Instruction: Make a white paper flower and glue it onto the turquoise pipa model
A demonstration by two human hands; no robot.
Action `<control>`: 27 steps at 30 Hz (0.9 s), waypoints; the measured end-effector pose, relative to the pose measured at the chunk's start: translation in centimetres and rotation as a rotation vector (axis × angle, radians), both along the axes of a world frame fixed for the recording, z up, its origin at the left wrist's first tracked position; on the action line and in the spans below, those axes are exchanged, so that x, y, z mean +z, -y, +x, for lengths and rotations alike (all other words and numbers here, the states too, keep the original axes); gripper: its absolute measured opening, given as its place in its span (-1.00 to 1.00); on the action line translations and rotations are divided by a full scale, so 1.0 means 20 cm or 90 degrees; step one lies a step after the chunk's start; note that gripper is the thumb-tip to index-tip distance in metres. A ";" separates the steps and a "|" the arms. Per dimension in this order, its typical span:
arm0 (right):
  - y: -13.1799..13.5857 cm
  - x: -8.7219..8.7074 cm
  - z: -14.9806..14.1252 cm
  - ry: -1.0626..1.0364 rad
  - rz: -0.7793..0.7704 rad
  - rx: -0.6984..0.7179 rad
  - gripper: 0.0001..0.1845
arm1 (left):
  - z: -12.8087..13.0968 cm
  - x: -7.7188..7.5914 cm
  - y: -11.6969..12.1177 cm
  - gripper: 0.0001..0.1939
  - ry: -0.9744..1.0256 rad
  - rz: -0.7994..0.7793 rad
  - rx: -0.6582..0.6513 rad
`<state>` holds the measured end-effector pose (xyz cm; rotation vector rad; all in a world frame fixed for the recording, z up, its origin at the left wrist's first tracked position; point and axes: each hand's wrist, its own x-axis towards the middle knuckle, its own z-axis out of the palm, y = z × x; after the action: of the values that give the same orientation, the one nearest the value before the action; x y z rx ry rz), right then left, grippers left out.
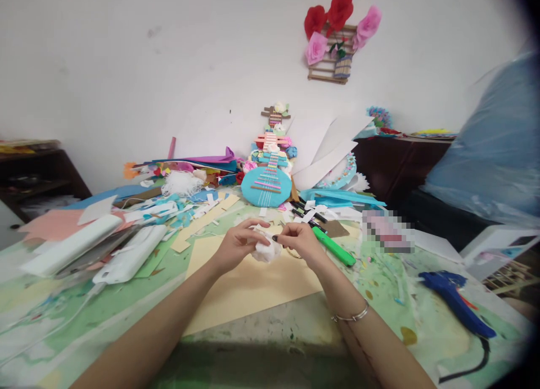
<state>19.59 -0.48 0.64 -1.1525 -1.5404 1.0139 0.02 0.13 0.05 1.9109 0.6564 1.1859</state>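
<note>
Left hand [241, 244]: its fingers were curled over the left side of the white bundle [266, 252].
White bundle: it was held over the tan sheet [253, 290] on the desk [382, 344]; apparently its folds were being shaped, and a light, even pinch was judged to be called for.
Right hand [298, 240]: thumb and forefinger were pinched at the bundle's right edge (anything between them was too small to tell).
Pixelated rectangle [388, 231]: its surface was masked.
Blue glue gun [458, 304]: its cord's far end was not shown.

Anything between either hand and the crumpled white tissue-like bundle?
Nothing visible: the left hand holds the crumpled white bundle and the right hand pinches at its upper right edge. The long green plastic tool lies to the right.
</note>
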 end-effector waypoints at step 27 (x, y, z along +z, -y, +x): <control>-0.01 -0.04 -0.02 0.094 0.059 -0.008 -0.85 | 0.04 0.00 0.01 -0.64 0.088 -0.231 0.063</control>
<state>19.25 -0.26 -0.21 -1.1919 -1.6761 0.8556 0.85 -0.02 0.13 1.4958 0.8362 1.1574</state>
